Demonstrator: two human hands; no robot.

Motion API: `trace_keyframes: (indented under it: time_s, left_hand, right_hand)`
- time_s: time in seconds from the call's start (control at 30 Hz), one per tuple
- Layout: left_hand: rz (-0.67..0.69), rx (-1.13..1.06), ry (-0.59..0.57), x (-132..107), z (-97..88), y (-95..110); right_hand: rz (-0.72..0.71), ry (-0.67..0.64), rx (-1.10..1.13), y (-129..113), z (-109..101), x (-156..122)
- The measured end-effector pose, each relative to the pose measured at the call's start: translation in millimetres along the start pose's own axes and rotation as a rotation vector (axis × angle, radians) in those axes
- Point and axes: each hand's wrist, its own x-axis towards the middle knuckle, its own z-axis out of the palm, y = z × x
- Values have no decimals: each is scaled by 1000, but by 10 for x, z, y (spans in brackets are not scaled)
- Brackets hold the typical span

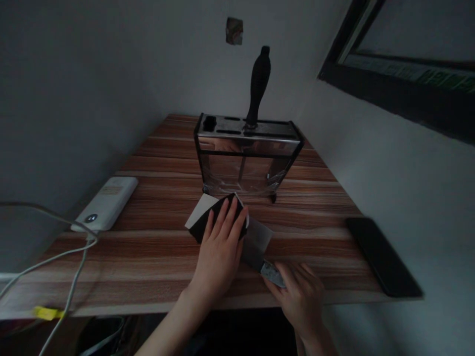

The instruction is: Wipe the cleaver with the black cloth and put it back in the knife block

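My left hand (218, 252) lies flat, fingers stretched out, on a black and white card sleeve (201, 216) on the wooden table (148, 257). A knife blade (257, 241) pokes out of the sleeve toward the right. My right hand (301, 296) is closed round the knife's pale patterned handle (273, 274) near the table's front edge. Just behind the sleeve stands a steel and clear knife block (247, 158), with one black-handled tool (259, 84) upright in a slot.
A white power bank (106, 202) lies at the left, with white cables (70, 291) running off the front left edge. A black phone (382, 257) lies at the right edge, by the wall. Walls close in on the left, back and right.
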Motion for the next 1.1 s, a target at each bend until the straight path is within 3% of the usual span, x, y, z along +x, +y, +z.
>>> trace_keyframes:
  time_s: [0.5,0.73,1.1]
  left_hand:
    - [214,-31,-60,-141,137,596]
    - [285,-32,-88,-142,147,563]
    - [254,-91,-105,-135,119,542]
  right_hand:
    - [47,67,17,21,9,-6]
    - [56,79,12,23,16,-30]
    - [42,46,-8,25,17,-31]
